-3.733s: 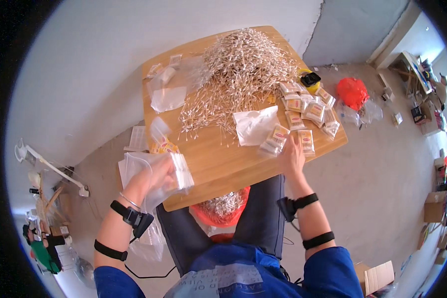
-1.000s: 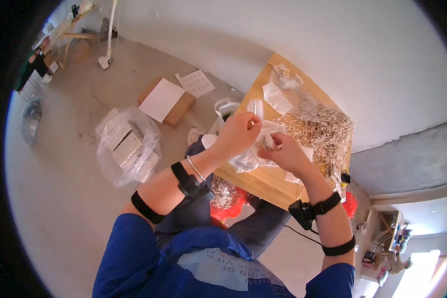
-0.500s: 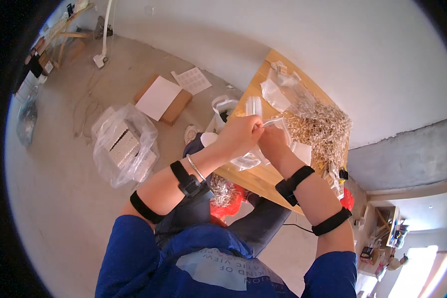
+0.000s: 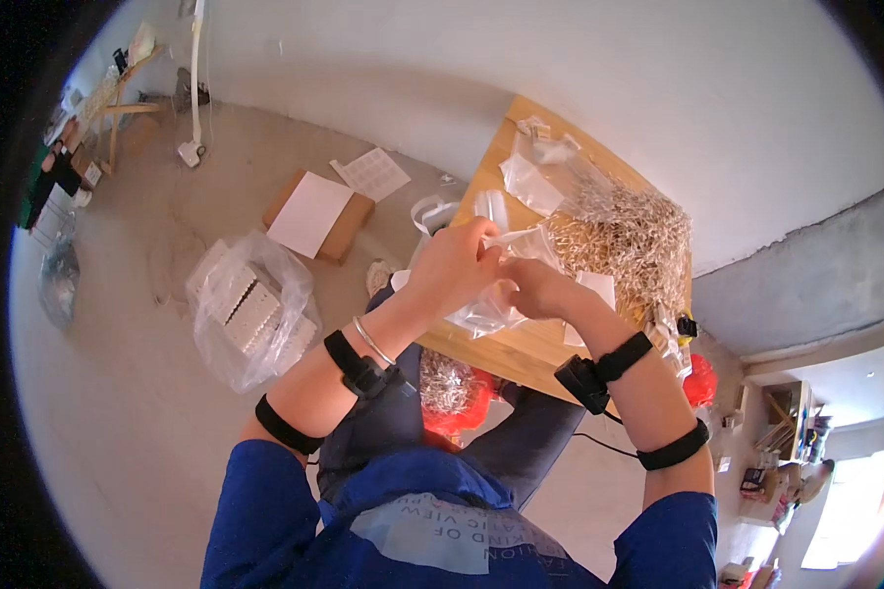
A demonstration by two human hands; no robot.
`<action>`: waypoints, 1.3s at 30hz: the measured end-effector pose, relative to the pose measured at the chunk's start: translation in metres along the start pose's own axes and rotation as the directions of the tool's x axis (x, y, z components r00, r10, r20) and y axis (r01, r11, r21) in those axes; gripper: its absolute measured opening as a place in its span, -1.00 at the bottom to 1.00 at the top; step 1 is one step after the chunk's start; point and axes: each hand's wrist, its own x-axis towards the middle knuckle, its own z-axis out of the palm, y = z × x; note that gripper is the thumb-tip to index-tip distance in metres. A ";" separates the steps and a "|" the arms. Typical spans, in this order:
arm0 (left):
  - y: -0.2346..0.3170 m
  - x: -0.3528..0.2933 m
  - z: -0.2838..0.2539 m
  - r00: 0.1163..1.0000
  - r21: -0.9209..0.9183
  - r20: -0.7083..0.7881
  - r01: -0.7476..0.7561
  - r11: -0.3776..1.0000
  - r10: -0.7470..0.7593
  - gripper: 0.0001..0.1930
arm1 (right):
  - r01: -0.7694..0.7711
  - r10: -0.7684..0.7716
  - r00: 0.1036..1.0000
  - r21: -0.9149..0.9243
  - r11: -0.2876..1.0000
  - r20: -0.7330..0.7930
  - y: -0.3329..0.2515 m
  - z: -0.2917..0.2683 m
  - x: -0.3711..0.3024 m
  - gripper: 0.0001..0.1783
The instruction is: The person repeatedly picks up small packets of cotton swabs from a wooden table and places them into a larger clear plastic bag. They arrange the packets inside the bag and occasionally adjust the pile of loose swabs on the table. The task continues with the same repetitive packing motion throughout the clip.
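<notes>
Both of my hands are over the near left part of a wooden table (image 4: pixel 462 350), close together. Between them is a clear plastic bag (image 4: pixel 485 314), its film showing below and behind my fingers. My left hand (image 4: pixel 452 260) pinches the bag near its upper part, fingers curled. Just to its right, my right hand (image 4: pixel 540 288) is bent inward with its fingertips closed on the film. The fingertips partly hide each other, and what the bag contains cannot be made out. A clear plastic piece (image 4: pixel 491 209) lies just beyond my left hand.
Shredded paper filler (image 4: pixel 629 240) is heaped on the table's right side, with clear bags (image 4: pixel 532 185) behind. A red bag of filler (image 4: pixel 452 388) sits below the near edge. On the floor at left are a bag of white boxes (image 4: pixel 250 309) and a cardboard box (image 4: pixel 346 231).
My right hand has shifted slightly down and turned, its fingers showing more. My left hand has moved a little left. The whole view has shifted slightly.
</notes>
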 end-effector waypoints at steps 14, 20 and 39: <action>0.024 0.026 0.046 0.775 0.531 0.625 -0.512 0.675 0.097 -0.91 | -0.108 0.484 0.694 0.587 0.802 -0.533 0.021 0.028 -0.061 -0.56; 0.010 0.033 0.059 0.725 0.514 0.688 -0.513 0.688 0.027 -0.91 | 0.191 0.466 0.643 0.716 0.671 -0.608 0.025 0.036 -0.051 -0.59; -0.011 0.057 0.075 0.613 0.124 0.773 -0.397 0.909 0.162 -0.80 | 0.467 0.464 0.587 0.746 0.475 -0.663 0.023 0.040 -0.062 -0.61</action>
